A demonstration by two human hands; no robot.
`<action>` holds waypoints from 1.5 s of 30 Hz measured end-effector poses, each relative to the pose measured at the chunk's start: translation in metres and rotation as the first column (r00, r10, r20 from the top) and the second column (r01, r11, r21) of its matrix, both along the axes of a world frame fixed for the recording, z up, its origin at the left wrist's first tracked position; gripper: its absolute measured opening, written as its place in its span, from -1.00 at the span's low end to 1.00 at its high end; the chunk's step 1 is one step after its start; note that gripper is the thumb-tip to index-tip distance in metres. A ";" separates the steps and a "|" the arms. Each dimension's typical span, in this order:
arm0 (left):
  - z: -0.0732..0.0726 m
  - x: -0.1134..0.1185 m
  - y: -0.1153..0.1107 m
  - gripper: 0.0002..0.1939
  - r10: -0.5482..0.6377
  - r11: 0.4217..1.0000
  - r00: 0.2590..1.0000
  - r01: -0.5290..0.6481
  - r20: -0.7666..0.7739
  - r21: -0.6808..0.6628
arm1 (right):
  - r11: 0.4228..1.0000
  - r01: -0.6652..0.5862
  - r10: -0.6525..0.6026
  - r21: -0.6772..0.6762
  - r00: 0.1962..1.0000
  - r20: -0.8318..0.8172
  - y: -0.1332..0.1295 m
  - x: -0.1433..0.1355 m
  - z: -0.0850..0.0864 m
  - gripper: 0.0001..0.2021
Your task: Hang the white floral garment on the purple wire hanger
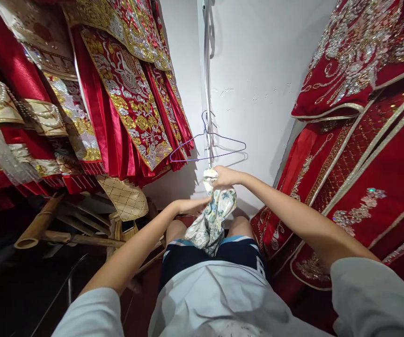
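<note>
you have the patterned cloth (211, 220) bunched in front of you, above your dark shorts (180, 262). its long axis runs roughly from 12 o'clock, at the gathered top, down to between 6 and 7, where the loose folds sag. your right hand (225, 176) is clenched on that top end, with the fabric pinched between thumb and fingers. your left hand (194, 205) comes in from 9 to 10 o'clock, its fingertips against or behind the folds; you can't tell from here whether it's gripping.

the purple wire hanger (207, 135) is at 12 o'clock from the cloth, its shoulders spread from 9 to 3. it's just beyond the gathered end, apart from the cloth, and your right hand is the nearer one to it.

farther out, red embroidered garments (128, 89) hang at 11 o'clock, a bamboo frame (40, 217) stands at 9, beaded red gowns (373, 168) fill 2 to 3, and a pale wall (258, 56) rises behind the hanger.
</note>
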State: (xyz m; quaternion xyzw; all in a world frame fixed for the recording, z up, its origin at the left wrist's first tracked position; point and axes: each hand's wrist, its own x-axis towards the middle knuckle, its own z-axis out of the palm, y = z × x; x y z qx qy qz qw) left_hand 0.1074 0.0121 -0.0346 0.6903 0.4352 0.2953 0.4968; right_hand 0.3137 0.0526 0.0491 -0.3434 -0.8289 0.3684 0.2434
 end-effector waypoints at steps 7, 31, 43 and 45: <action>-0.018 -0.040 0.015 -0.93 0.136 0.981 0.981 -0.115 -0.135 0.154 | 0.828 0.325 -0.324 0.456 0.942 -0.082 0.040 0.027 0.011 -0.61; 0.080 -0.092 0.089 -0.83 0.615 0.739 0.724 -0.390 -0.314 0.549 | 0.797 0.578 -0.568 0.177 0.816 -0.104 0.076 0.040 -0.005 -0.88; 0.134 -0.028 0.106 -0.70 0.670 0.538 0.736 -0.396 -0.092 0.744 | 0.742 0.668 -0.627 0.050 0.719 -0.301 0.069 0.020 -0.011 -0.81; 0.137 -0.030 0.098 -0.70 0.693 0.498 0.708 -0.331 -0.138 0.802 | 0.702 0.708 -0.652 0.082 0.684 -0.328 0.073 0.031 -0.009 -0.63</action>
